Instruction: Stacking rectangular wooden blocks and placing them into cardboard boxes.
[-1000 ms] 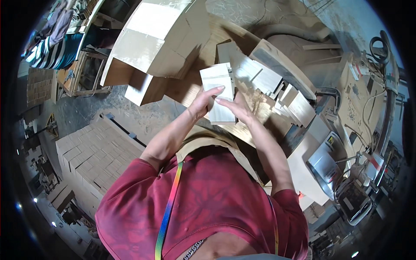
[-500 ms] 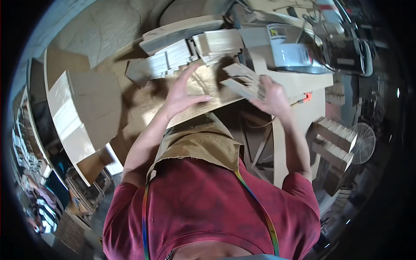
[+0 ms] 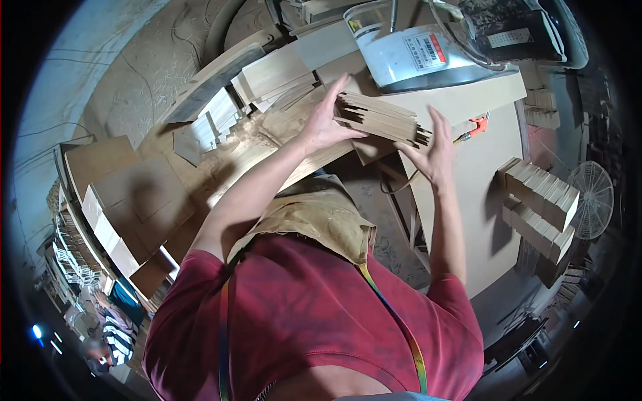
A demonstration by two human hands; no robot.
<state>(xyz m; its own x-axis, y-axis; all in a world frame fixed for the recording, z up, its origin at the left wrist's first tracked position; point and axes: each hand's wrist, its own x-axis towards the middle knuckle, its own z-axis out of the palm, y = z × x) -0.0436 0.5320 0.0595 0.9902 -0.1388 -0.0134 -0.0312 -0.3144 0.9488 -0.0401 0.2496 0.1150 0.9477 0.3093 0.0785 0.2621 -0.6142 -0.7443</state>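
Nearest, the wearer's red shirt (image 3: 321,301) is covered at the waist by a tan apron (image 3: 307,220). Beyond it, both hands are raised at the near side of the desk (image 3: 237,160). The left hand (image 3: 326,125) is closed about the left end of a stack of thin wooden slats (image 3: 382,119), thumb along the near edge. The right hand (image 3: 433,152) stands wide at the opposite end, fingers clear of the wood; whether its thumb touches cannot be told. The stack lies between the hands, tilted, its right end lower in view, slat ends uneven.

Right of the hands, an orange-red fitting (image 3: 478,125) is noted by a pale panel (image 3: 478,200). Further across the desk lie pale boards (image 3: 271,75), with a labelled container (image 3: 394,73) to their right. Further right, bundled wooden pieces (image 3: 542,190) stand beside a round fan (image 3: 594,200). Far left, a person in striped clothing (image 3: 120,341) is visible.
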